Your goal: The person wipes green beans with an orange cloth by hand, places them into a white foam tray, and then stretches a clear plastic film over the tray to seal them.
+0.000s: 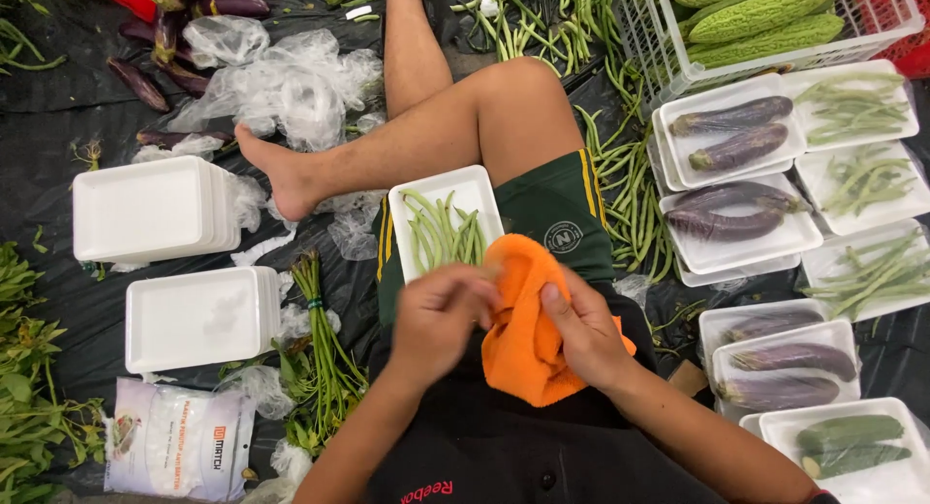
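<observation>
Two hands: left hand (438,320) and right hand (581,332) are both pinching the orange cloth (523,344), fingers closed on it.
Cloth: is hanging over the lap, apparently for wiping.
Tray of green beans (444,223): is resting on the thigh, within reach.

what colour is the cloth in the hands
Orange; the cloth shows plainly in the head view.

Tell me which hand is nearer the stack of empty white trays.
Left. The left hand grips the orange cloth on the side toward the stack of empty white trays; the right hand holds the cloth's far side.
</observation>
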